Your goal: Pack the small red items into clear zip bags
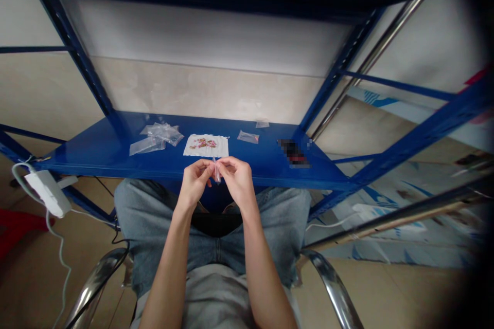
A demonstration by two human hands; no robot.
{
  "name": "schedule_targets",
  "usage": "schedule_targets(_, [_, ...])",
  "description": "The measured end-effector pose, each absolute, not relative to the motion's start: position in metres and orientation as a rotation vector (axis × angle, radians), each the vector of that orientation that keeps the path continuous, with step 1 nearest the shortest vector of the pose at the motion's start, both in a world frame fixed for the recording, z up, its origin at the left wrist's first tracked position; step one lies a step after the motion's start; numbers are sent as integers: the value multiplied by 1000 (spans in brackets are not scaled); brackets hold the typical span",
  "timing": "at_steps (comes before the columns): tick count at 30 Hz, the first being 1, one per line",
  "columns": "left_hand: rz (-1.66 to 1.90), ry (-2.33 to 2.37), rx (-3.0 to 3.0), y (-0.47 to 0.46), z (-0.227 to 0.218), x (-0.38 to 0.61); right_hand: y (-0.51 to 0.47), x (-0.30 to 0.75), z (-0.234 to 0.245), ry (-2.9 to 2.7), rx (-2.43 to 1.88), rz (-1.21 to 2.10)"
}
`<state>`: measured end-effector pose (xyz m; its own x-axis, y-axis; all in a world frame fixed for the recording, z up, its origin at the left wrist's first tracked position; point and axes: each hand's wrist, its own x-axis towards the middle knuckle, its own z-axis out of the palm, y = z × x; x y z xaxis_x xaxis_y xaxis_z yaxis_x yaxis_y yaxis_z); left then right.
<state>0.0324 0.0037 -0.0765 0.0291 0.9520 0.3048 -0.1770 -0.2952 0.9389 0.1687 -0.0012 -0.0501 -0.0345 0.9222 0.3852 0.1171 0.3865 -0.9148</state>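
Hands, left [195, 183] and right [237, 181], raised together, pinch a clear plastic bag [216, 171].

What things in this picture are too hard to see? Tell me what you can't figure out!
Head view:
- The dark object on the blue metal shelf: blurred into blocks.
- The small clear plastic piece: its top is hidden by the left hand and right hand.
- The pink pattern on the white sheet: too small.
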Motion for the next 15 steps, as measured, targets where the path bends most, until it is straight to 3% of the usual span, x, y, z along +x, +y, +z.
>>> schedule_targets(8, [1472,1080,1474,-3,-70,38,-4,170,-46,-1549,-1033,799])
schedule_targets(15, [1599,1557,1651,-12,-67,57,-3,165,-49,-1631,-1365,316])
